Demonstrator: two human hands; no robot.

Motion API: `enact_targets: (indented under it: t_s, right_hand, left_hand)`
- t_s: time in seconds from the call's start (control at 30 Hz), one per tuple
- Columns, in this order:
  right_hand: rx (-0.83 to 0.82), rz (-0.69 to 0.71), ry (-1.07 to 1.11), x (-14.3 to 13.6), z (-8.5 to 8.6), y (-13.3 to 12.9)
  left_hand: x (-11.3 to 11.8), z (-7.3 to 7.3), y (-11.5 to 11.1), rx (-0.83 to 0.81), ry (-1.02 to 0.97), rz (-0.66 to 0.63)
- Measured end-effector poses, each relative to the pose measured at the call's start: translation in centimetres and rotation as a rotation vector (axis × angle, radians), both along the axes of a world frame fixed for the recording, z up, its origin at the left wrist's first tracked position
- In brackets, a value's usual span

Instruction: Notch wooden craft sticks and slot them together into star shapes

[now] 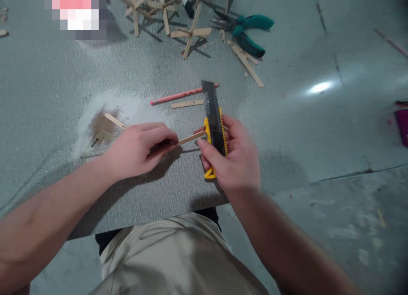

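My left hand is closed, pinching a wooden craft stick that points right. The stick's far end reaches the thumb and finger of my right hand. That hand is wrapped round a yellow and black utility knife, its wide dark blade pointing away from me. Just beyond the knife lie a pink pencil and a loose craft stick, both partly behind the blade. Another craft stick sticks out past my left knuckles; whether that hand touches it I cannot tell.
Star-shaped craft stick pieces stand at the back, with a marker among them. Green-handled pliers lie beside stick scraps. A pale patch with a brown stain marks the table at left. A purple object sits far right.
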State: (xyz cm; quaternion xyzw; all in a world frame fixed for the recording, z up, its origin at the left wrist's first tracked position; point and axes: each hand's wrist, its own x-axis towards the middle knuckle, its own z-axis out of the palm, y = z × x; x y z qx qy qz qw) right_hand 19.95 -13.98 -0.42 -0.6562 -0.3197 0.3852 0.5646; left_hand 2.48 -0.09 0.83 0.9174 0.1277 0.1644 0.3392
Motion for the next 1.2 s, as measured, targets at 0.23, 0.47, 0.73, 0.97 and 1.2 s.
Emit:
enact_targets:
  t_s: [0.23,0.47,0.73,0.97,1.2]
  right_hand:
    - [0.051,0.025,0.101,-0.1,-0.4,0.2]
    - [-0.011,-0.039,0.061,-0.5,-0.8,0.0]
    - [-0.038,-0.030,-0.243,-0.4,-0.9,0.0]
    - [-0.074,0.103,-0.874,-0.2,0.8,-3.5]
    - [-0.063,0.344,-0.901,-2.1,1.4,-6.9]
  left_hand:
    - [-0.3,0.3,-0.1,-0.112,-0.009,-0.041]
    - [-0.2,0.6,-0.1,-0.241,-0.024,-0.030]
    - [-0.5,0.2,-0.5,0.016,-0.001,0.082]
    - [-1.8,-0.2,-2.4,0.465,0.081,0.141]
    - [-2.2,-0.1,-2.3,0.441,0.094,0.154]
